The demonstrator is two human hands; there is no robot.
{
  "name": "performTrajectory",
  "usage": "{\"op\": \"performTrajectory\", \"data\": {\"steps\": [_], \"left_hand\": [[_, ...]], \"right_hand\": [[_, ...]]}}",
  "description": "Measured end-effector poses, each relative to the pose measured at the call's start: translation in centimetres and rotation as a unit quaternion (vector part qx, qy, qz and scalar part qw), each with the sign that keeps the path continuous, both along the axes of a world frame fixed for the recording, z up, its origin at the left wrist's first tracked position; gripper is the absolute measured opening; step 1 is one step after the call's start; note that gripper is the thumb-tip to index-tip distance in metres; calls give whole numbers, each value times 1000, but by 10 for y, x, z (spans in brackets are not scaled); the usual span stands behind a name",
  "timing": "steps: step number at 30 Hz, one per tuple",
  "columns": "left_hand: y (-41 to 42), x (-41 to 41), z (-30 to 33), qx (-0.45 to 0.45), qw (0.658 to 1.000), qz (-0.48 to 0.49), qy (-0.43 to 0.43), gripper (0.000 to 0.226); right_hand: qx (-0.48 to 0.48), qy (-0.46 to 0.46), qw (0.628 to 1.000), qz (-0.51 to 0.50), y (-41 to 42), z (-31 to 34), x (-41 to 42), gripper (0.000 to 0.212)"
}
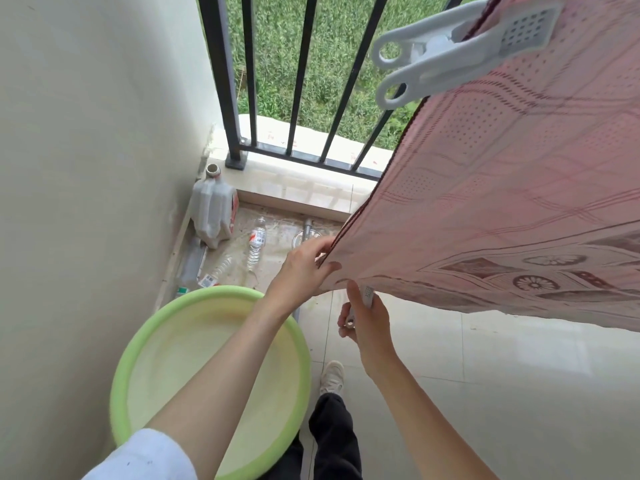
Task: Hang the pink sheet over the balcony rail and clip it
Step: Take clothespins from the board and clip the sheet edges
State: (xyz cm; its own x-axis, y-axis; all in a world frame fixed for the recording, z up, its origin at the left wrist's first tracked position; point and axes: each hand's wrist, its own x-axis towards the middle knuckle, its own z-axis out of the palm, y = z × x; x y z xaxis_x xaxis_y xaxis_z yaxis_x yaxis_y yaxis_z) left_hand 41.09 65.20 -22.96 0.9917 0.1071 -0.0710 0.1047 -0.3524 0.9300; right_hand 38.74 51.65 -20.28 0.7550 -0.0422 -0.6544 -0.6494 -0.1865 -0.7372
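Note:
The pink patterned sheet (502,188) hangs down from the upper right, draped over the black balcony railing (301,64). A big pale grey clip (446,53) is clamped on the sheet's top edge at the upper right. My left hand (304,268) pinches the sheet's dark-trimmed lower left corner. Just below it, my right hand (363,317) holds a second pale clip (360,303), mostly hidden in the fingers, close under the sheet's bottom edge.
A light green basin (138,341) stands on the tiled floor by the left wall. A white jug (213,209) and several plastic bottles (256,244) lie in the corner below the railing. My shoe (332,375) is beside the basin.

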Motion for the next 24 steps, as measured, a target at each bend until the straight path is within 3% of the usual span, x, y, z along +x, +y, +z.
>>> {"op": "performTrajectory", "data": {"steps": [4, 11, 15, 19, 24], "left_hand": [[-1, 6, -4, 19, 999, 40, -8, 22], [3, 23, -9, 41, 998, 48, -3, 10], [8, 24, -9, 1, 996, 74, 47, 4], [15, 26, -7, -42, 988, 105, 104, 18], [22, 29, 1, -50, 988, 66, 131, 24]], "right_hand": [[59, 37, 997, -23, -3, -9, -3, 10], [178, 117, 973, -94, -1, -10, -3, 19], [245, 157, 946, -144, 7, -15, -7, 17], [364, 215, 867, -263, 17, -21, -12, 12], [358, 224, 874, -240, 38, -29, -17, 18]]}}
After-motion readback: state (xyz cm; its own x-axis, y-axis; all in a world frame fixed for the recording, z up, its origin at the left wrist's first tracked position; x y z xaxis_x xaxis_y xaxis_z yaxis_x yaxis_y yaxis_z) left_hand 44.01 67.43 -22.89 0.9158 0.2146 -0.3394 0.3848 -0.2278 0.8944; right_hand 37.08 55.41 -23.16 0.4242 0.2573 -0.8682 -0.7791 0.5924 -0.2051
